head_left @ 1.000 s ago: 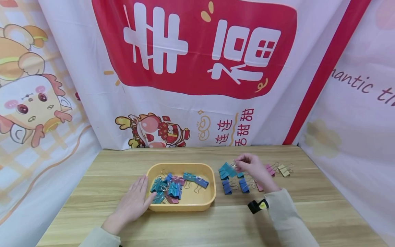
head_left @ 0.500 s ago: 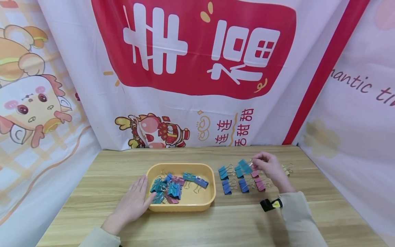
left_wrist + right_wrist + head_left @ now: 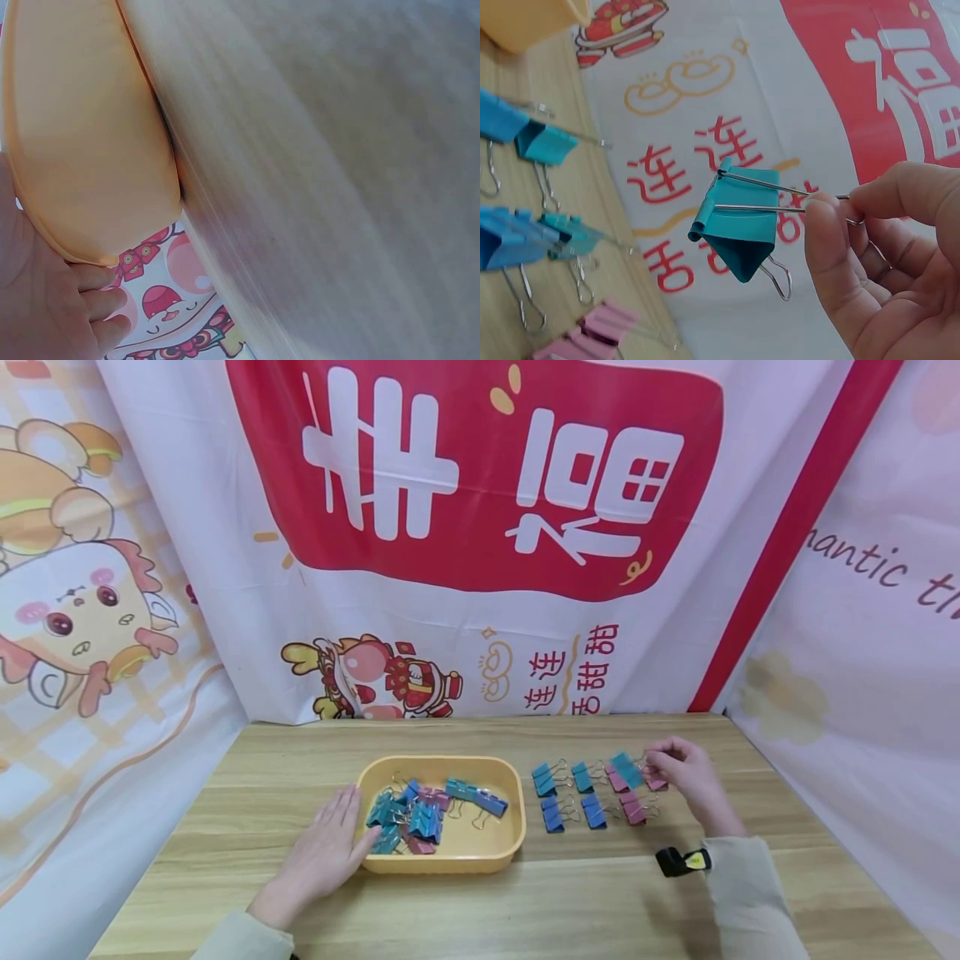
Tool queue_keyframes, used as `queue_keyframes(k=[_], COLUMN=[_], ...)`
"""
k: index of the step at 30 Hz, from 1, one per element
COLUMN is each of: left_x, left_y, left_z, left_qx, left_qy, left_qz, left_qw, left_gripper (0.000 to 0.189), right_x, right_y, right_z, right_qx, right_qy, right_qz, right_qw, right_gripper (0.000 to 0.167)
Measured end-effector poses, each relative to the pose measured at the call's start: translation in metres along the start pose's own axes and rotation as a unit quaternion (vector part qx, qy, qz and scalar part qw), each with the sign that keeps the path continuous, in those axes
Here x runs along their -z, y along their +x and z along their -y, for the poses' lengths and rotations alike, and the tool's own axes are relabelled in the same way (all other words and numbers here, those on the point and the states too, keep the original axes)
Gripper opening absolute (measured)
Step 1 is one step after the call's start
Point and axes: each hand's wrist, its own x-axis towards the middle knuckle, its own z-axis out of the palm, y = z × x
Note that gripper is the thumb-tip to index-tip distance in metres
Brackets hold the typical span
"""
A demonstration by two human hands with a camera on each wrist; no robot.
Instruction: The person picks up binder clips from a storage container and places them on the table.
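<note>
Over the pink clips (image 3: 633, 808), the right hand (image 3: 686, 772) pinched a teal clip (image 3: 742, 214) by one wire handle; the left hand (image 3: 322, 843) lay straight-fingered against the tray (image 3: 472, 864). A slack pinch might have dropped the teal clip, knocking the pink ones askew.

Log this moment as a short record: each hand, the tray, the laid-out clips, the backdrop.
Right hand: pinches the wire handles of a teal binder clip, held off the table
Left hand: rests at the left end of the tray, fingers extended
Tray contents: jumbled teal, blue and pink clips; exact count unclear
Near row on wooden table: from left, two blue clips, one pink clip
Far row: two teal clips, then pink, partly hidden
Backdrop: white cloth with red panel
</note>
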Motion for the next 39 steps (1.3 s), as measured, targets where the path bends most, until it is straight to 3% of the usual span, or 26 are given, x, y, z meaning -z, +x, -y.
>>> queue_keyframes(k=[8, 9, 14, 21, 25, 28, 32, 39], left_x=[0.000, 0.000, -0.001, -0.002, -0.001, 0.000, 0.000, 0.001], left_y=[0.001, 0.001, 0.002, 0.001, 0.001, 0.001, 0.001, 0.000], left_z=[0.000, 0.000, 0.000, 0.001, 0.001, 0.000, 0.000, -0.001], left_qx=[0.001, 0.001, 0.002, 0.001, 0.002, 0.003, 0.002, -0.001], left_qy=[-0.001, -0.002, -0.003, -0.002, -0.001, -0.001, -0.002, -0.001], left_qz=[-0.001, 0.000, -0.001, -0.002, -0.001, 0.000, 0.001, 0.000], left_qw=[1.0000, 1.0000, 1.0000, 1.0000, 1.0000, 1.0000, 1.0000, 1.0000], left_gripper=[0.069, 0.069, 0.069, 0.069, 0.069, 0.069, 0.069, 0.068], right_x=[0.016, 0.022, 0.046, 0.076, 0.079, 0.066, 0.052, 0.054], right_y=[0.000, 0.009, 0.031, 0.056, 0.051, 0.026, 0.005, 0.006], right_z=[-0.022, -0.039, -0.092, -0.157, -0.152, -0.107, -0.071, -0.085], right_qx=[0.015, 0.037, 0.068, 0.015, -0.005, -0.023, -0.050, -0.068], right_qy=[0.028, 0.065, 0.124, 0.102, 0.077, 0.044, -0.005, -0.013], right_qz=[-0.009, 0.005, 0.019, -0.041, -0.043, -0.037, -0.040, -0.032], right_qw=[0.9994, 0.9972, 0.9898, 0.9939, 0.9961, 0.9981, 0.9980, 0.9971], right_gripper=[0.024, 0.022, 0.020, 0.016, 0.019, 0.015, 0.014, 0.011])
